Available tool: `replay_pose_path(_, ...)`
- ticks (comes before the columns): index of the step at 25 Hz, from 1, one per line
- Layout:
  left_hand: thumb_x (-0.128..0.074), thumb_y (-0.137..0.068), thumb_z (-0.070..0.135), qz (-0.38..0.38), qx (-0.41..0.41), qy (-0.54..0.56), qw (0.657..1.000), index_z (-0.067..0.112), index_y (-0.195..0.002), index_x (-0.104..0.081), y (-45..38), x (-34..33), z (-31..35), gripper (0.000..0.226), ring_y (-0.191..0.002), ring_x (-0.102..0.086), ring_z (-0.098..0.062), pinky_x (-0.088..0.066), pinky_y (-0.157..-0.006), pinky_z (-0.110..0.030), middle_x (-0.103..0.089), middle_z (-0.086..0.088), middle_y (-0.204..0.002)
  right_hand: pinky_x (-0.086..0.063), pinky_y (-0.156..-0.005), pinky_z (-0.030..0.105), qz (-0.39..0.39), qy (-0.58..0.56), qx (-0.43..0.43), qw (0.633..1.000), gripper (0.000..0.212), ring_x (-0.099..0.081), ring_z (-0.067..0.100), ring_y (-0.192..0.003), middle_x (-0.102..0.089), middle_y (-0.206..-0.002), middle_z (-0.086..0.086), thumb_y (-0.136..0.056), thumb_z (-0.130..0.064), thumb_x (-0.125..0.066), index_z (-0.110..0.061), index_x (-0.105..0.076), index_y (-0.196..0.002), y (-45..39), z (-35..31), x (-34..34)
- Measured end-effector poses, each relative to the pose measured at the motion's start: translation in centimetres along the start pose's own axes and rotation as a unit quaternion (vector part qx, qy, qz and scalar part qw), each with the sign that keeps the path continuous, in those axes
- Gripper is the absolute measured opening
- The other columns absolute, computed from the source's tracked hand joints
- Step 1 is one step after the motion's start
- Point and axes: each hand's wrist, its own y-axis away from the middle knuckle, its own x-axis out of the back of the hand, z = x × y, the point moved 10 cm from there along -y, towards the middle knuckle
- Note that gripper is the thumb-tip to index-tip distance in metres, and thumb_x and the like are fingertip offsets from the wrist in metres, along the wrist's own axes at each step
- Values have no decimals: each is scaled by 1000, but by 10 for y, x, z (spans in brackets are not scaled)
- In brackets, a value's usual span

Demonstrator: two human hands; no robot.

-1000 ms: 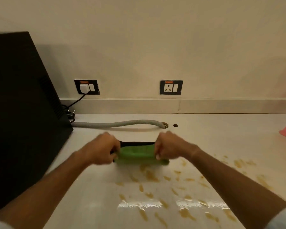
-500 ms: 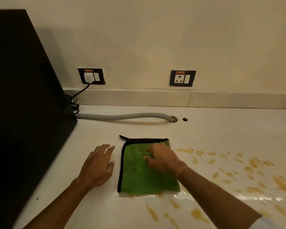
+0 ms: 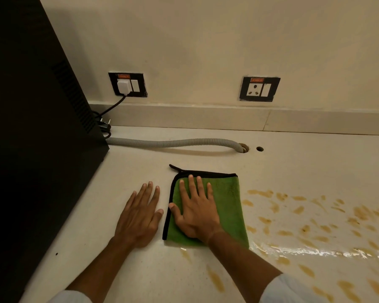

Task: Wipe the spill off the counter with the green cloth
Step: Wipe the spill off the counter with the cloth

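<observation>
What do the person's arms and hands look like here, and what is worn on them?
Both hands are bare: the left hand and the right hand show no gloves, rings or watch. The forearms are uncovered, and a pale, whitish sleeve edge shows on each arm at the bottom of the picture.

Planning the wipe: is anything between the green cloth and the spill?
Nothing visible. The green cloth, under the right hand, lies right beside the brown spill, with only bare counter between.

Domestic kitchen: stone counter [image 3: 206, 281]; behind it, wall sockets [image 3: 259, 89]; on it, black appliance [image 3: 31, 149] with drain hose [image 3: 173, 142].
</observation>
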Motion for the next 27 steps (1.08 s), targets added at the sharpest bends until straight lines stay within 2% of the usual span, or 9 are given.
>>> replay_pose_path(4, -3, -87, 52, 11, 1, -9, 1000, 21, -146, 17, 1, 1, 2, 69, -148, 14, -15, 7, -121, -34, 14, -4, -161, 8, -122, 53, 13, -22, 50, 998, 76, 15, 27, -151, 7, -166, 9, -94, -66, -11, -23, -2, -157, 42, -17, -1)
replay_pose_path(8, 1, -84, 53, 8, 0, 3, 1000, 20, -147, 14, 1, 2, 1, 72, -148, 13, -15, 7, -121, -34, 12, -3, -162, 7, -119, 50, 19, -29, 99, 994, 75, 13, 22, -152, 3, -166, 3, -95, -69, -17, -28, -5, -156, 99, -24, -12)
replay_pose_path(10, -5, -88, 50, 8, -3, -1, 1000, 21, -146, 16, 1, 0, 0, 68, -148, 15, -15, 8, -121, -34, 14, -3, -161, 6, -118, 47, 18, -20, 84, 996, 74, 13, 20, -152, 2, -166, 1, -95, -70, -16, -30, -4, -156, 107, -7, -13)
replay_pose_path(13, -11, -90, 49, 14, 3, 10, 1000, 22, -146, 16, 1, -1, -1, 68, -148, 15, -14, 8, -121, -34, 13, -3, -161, 11, -121, 47, 24, -8, 4, 1000, 75, 20, 21, -150, 10, -165, 3, -94, -68, -8, -27, 1, -156, 77, 17, -1)
replay_pose_path(16, -11, -90, 50, 23, 5, -5, 1000, 23, -148, 14, 0, 0, -1, 69, -148, 13, -15, 6, -121, -34, 13, -2, -161, 6, -123, 51, 11, -7, -38, 999, 77, 19, 26, -150, 12, -165, 10, -94, -65, -7, -21, 3, -156, 45, 18, 5)
replay_pose_path(19, -11, -90, 50, 16, 5, 0, 1000, 23, -148, 14, 0, 0, -1, 69, -148, 14, -13, 8, -121, -33, 14, -1, -161, 3, -122, 52, 9, -15, 48, 999, 76, 19, 23, -151, 11, -165, 7, -95, -68, -9, -24, 1, -156, 72, -1, -3)
replay_pose_path(22, -10, -89, 50, 12, 2, 8, 1000, 24, -147, 16, 0, 0, -2, 69, -147, 16, -12, 8, -121, -33, 16, 0, -160, -1, -118, 48, 23, -21, 110, 993, 76, 8, 19, -153, 0, -167, 3, -95, -70, -21, -29, -5, -157, 121, 6, -11)
replay_pose_path(24, -10, -89, 50, 9, -1, 14, 1000, 24, -147, 16, 1, -1, -1, 69, -147, 17, -12, 8, -121, -33, 17, 0, -160, 0, -119, 47, 33, -3, 81, 996, 77, 8, 19, -153, 1, -167, 3, -94, -72, -21, -30, -3, -157, 122, 37, -4)
replay_pose_path(27, -11, -89, 50, 8, 1, 24, 1000, 24, -146, 16, 2, -3, -3, 68, -147, 17, -11, 9, -121, -33, 17, 0, -160, 6, -123, 49, 17, 23, -24, 999, 82, 19, 22, -151, 14, -165, 8, -89, -78, -7, -31, 6, -155, 85, 87, 10)
